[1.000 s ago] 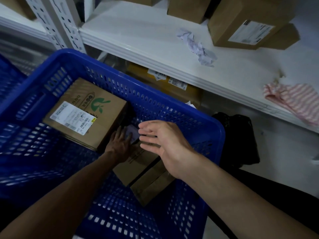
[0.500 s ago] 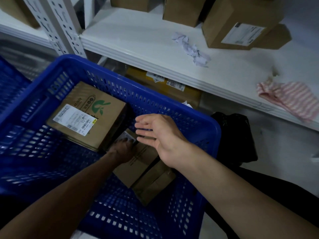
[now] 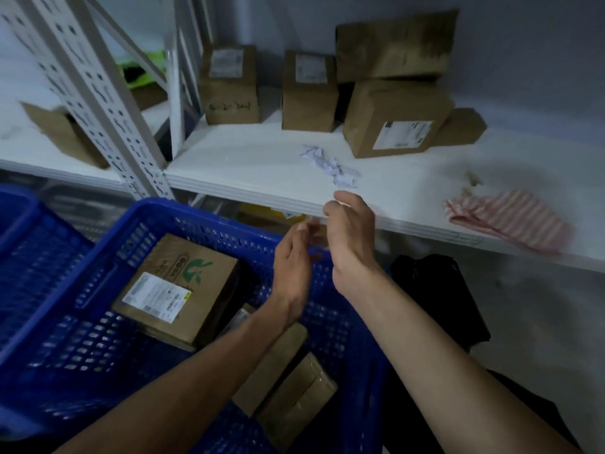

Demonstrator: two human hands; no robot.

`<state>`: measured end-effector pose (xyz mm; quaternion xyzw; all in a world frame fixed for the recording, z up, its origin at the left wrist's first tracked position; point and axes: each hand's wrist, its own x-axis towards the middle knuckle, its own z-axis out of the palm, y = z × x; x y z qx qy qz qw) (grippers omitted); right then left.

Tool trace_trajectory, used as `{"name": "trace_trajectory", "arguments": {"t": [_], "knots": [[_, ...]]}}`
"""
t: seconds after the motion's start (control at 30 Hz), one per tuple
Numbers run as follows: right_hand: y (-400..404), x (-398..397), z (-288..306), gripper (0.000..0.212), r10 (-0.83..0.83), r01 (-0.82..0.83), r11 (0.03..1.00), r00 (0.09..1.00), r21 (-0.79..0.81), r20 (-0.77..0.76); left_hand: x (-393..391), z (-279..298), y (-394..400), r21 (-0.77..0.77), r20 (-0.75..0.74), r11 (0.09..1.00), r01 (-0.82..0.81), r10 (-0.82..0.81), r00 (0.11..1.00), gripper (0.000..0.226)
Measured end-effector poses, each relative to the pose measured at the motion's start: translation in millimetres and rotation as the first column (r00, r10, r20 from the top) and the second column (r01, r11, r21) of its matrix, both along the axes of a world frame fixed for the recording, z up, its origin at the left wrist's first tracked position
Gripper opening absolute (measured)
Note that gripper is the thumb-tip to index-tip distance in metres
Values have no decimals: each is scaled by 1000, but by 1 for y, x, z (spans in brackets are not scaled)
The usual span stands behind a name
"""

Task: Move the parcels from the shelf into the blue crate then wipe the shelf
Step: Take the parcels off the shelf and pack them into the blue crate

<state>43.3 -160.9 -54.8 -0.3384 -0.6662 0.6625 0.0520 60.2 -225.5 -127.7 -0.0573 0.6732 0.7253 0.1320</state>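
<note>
Your blue crate (image 3: 98, 290) at lower left already has a labelled brown box (image 3: 183, 290) lying flat, plus two plain ones (image 3: 288, 385) beside it. Upper centre, five brown parcels (image 3: 389, 122) are sitting on the white shelf (image 3: 248, 165); a striped cloth (image 3: 510, 221) lies crumpled at right.

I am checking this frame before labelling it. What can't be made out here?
- Head view: labels on the shelf parcels, blurred by motion.
- Parcels in the blue crate, partly covered by the left forearm.
- Left hand and right hand: fingertips smeared.
</note>
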Motion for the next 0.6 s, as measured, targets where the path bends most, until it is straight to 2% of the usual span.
{"name": "trace_trajectory", "arguments": {"t": [0.1,0.27,0.33,0.43,0.6], "knots": [[23,-1,13,42,-44,45,999,998,13,-52,-8,23,17,-2,-47,1000,0,0,999,26],[70,-23,27,39,-186,189,982,980,30,-72,-18,56,45,28,-37,1000,12,-11,999,34],[84,-26,26,40,-227,228,974,971,6,-73,-28,63,56,-32,-43,999,24,-25,999,33],[106,-33,27,43,-219,218,976,973,-18,-70,-56,69,73,-201,-45,977,68,-79,996,38],[146,-59,45,44,-216,197,974,955,-111,-201,-119,75,105,-378,-93,925,31,-71,993,41]]}}
